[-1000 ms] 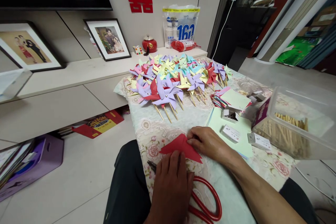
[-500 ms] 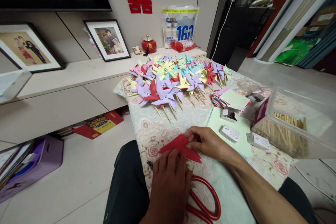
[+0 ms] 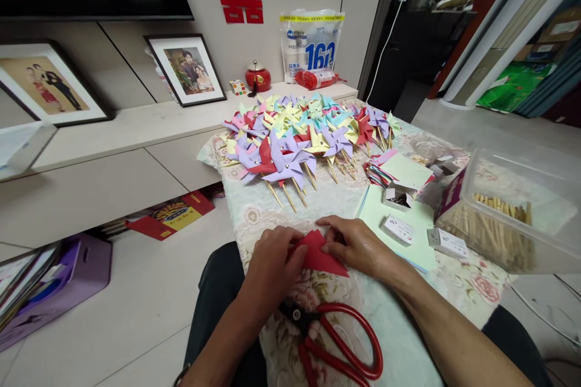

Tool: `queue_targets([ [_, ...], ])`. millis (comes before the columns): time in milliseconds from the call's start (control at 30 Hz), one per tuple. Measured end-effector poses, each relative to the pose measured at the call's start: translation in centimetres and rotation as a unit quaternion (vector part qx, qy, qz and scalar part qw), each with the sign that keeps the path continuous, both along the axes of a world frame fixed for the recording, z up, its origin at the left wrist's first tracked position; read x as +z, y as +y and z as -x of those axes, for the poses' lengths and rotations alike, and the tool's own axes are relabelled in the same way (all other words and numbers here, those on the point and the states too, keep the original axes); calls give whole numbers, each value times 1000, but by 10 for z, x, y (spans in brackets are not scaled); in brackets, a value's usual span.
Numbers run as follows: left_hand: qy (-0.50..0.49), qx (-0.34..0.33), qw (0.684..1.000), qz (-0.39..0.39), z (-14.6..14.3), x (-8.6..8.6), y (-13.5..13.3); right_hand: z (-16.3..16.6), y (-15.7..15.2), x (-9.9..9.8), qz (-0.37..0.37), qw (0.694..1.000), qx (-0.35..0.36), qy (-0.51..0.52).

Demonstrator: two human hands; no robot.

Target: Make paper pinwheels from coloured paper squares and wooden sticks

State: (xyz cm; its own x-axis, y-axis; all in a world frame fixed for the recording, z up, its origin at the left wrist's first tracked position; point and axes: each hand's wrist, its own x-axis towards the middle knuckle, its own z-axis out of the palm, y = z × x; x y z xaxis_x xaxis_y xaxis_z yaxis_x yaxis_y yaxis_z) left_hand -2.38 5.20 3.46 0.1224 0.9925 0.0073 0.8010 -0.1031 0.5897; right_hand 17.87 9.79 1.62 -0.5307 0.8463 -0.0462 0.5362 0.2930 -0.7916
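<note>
A folded sheet of red paper [image 3: 320, 257] lies near the front of the flowered cloth, between both hands. My left hand [image 3: 276, 260] pinches its left side between thumb and fingers. On the upper right edge, my right hand [image 3: 351, 245] grips the paper with thumb and bent fingers. Just below the hands rest red-handled scissors [image 3: 347, 338], their blades partly under my left forearm. Beyond the hands, many finished paper pinwheels [image 3: 290, 154] on wooden sticks lie heaped in purple, red, yellow and blue.
On the right, a clear plastic box [image 3: 499, 211] holds wooden sticks. Small white boxes [image 3: 397, 230] stand on pale green paper [image 3: 372, 211]; one open box [image 3: 398, 198] holds dark small pieces. Behind these is a stack of coloured paper [image 3: 403, 168]. A white cabinet [image 3: 149, 127] runs along the wall.
My left hand has moved from flat over the paper's lower edge up to its left side, uncovering the scissors' pivot. My right hand stays at the paper's right edge.
</note>
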Motion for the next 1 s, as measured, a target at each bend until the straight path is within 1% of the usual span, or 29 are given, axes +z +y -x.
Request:
queue_targets([
  [67,-7,7,1000,9,-1,-1,4,1,-1,1,1,1000,-2,2],
  [167,-5,24,1000,1,-3,-7,7,1,0,3,11,1000,-3,3],
  [400,-21,35,999,-12,-3,-17,6,-1,4,3,29,1000,-3,-1],
  [600,-44,38,998,-25,-3,-19,3,-4,2,4,119,991,17,65],
  [667,-64,35,997,-22,-2,-18,2,-3,1,4,135,987,20,79],
  [900,-182,8,983,26,5,-11,4,-3,2,-1,109,989,21,93],
  [1000,-193,-3,980,44,5,-9,6,-3,2,-3,99,991,22,91],
])
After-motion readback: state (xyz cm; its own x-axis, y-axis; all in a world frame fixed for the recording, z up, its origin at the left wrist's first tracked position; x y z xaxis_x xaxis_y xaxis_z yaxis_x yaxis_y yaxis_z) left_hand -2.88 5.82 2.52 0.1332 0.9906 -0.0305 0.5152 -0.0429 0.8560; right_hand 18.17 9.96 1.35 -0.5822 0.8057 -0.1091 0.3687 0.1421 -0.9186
